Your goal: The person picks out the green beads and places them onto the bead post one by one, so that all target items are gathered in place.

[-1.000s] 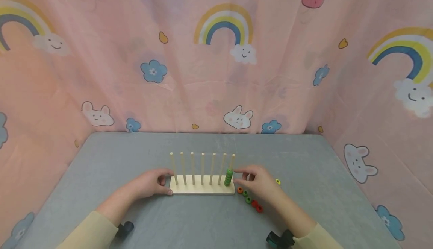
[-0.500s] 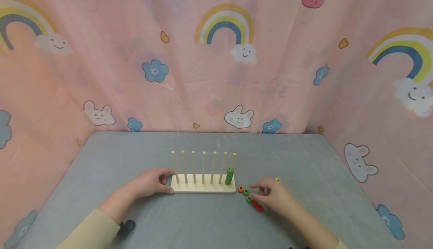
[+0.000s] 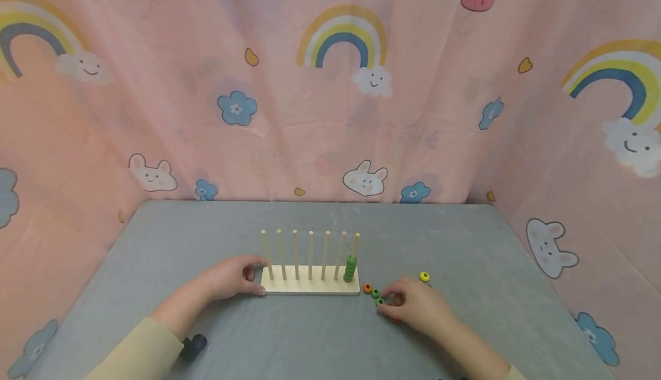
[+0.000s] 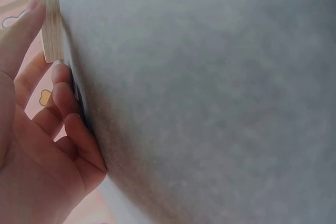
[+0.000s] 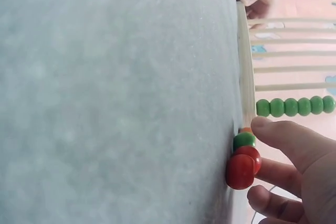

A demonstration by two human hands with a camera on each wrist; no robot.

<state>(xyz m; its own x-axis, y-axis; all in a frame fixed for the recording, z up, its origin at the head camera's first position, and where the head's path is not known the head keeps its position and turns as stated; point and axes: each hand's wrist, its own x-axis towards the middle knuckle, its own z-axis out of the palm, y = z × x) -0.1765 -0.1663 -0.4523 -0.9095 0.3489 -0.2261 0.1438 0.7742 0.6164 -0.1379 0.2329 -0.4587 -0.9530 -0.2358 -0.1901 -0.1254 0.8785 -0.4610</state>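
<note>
A pale wooden peg stand [image 3: 310, 288] with a row of upright pegs sits mid-table. My left hand [image 3: 232, 276] grips its left end between thumb and fingers; in the left wrist view the stand's edge [image 4: 51, 30] lies between them. Green beads [image 3: 350, 269] are stacked on the rightmost peg. Right of the stand, my right hand [image 3: 418, 305] reaches low, thumb and index fingertips on either side of a loose green bead [image 3: 380, 302] and apart. Red beads [image 5: 240, 171] lie beside these fingers in the right wrist view, mostly hidden by the hand in the head view.
An orange bead [image 3: 367, 288] and another green bead [image 3: 375, 293] lie near the stand's right end. A yellow bead [image 3: 424, 276] is behind the right hand. A patterned pink curtain [image 3: 330, 133] surrounds the grey table [image 3: 289, 340].
My right hand has moved from beside the stacked green beads, right and toward me, down to the loose beads. The left hand stays at the stand, which shifts only slightly in view.
</note>
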